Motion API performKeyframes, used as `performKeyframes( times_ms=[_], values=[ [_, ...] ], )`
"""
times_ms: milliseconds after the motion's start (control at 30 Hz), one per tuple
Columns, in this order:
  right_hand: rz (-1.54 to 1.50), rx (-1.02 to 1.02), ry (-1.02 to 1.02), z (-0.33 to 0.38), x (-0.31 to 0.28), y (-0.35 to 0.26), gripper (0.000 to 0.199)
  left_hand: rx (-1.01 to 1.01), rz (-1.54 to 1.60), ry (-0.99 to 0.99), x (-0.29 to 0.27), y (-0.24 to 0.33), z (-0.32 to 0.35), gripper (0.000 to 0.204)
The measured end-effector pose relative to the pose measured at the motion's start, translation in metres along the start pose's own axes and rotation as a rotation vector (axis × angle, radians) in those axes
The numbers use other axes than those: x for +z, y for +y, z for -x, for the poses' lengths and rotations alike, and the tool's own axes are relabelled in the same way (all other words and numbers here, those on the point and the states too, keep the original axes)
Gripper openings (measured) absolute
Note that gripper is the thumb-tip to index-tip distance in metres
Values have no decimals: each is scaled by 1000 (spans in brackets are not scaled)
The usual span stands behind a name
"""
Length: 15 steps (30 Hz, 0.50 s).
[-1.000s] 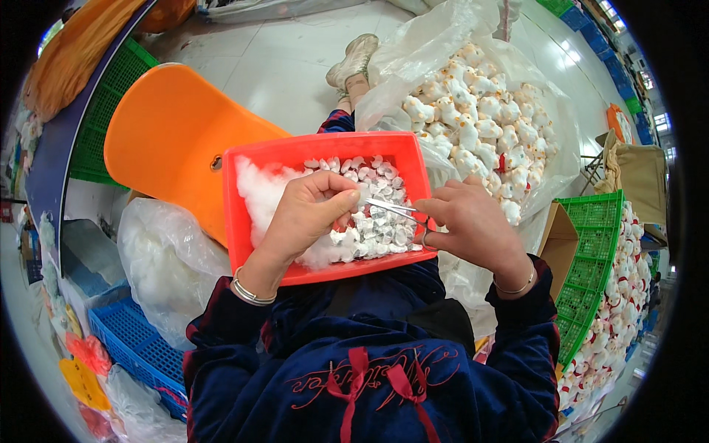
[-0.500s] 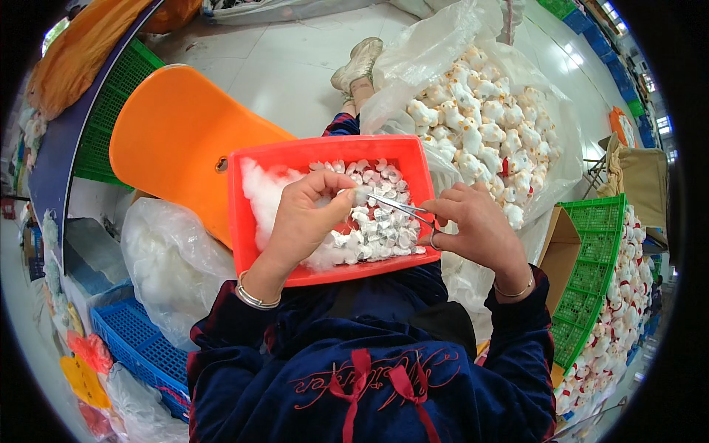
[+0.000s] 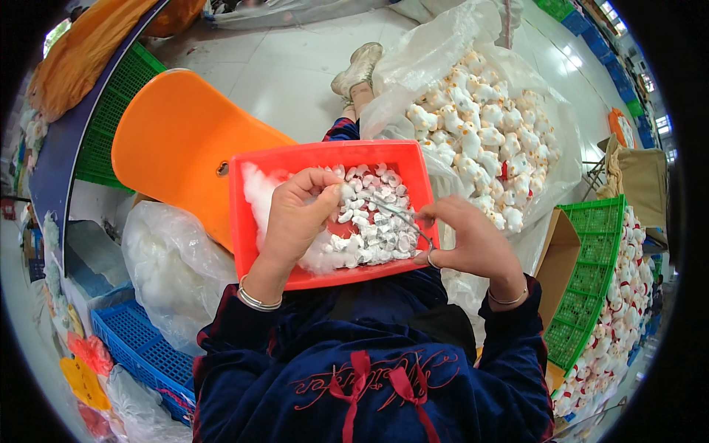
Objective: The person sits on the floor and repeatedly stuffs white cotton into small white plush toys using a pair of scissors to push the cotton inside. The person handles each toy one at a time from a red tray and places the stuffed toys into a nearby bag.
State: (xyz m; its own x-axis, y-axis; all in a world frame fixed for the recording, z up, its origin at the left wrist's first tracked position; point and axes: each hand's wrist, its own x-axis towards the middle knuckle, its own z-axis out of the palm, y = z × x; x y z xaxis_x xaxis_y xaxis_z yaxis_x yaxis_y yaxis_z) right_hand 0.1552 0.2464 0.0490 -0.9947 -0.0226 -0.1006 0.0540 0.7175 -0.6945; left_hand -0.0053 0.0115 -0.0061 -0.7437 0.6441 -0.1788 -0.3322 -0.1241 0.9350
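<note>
Over the red plastic tray (image 3: 295, 279) on my lap, my left hand (image 3: 299, 214) pinches a small white piece (image 3: 346, 193) between thumb and fingertips. My right hand (image 3: 473, 240) holds slender metal forceps with ring handles (image 3: 406, 215), a finger ring at the thumb side. Their tips point left toward the pinched piece; motion blur hides whether they touch it. Inside the tray, fluffy white stuffing (image 3: 258, 193) fills the left side. Many small curved white fabric pieces (image 3: 380, 235) lie in the middle and right.
A clear bag of small white plush figures (image 3: 480, 140) stands at the far right. An orange chair (image 3: 188, 140) is left of the tray. A bag of stuffing (image 3: 170, 266) and blue crate (image 3: 144, 347) sit nearer left; a green crate (image 3: 591, 273) and cardboard box (image 3: 559, 255) stand right.
My right hand has drawn slightly right and down with the forceps, their tips shifting with it. My left hand has moved slightly left, still pinching the white piece.
</note>
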Motion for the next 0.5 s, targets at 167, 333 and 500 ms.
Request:
performKeyframes(
  times_ms=[167, 333, 500],
  values=[
    [244, -57, 102, -9, 0, -10, 57, -89, 77, -10, 3, 3, 2, 8],
    [291, 22, 51, -9, -1, -13, 46, -103, 96, -7, 5, 8, 1, 9],
    [17, 64, -101, -11, -1, -9, 28, 145, -171, 19, 12, -3, 0, 9]
  ],
)
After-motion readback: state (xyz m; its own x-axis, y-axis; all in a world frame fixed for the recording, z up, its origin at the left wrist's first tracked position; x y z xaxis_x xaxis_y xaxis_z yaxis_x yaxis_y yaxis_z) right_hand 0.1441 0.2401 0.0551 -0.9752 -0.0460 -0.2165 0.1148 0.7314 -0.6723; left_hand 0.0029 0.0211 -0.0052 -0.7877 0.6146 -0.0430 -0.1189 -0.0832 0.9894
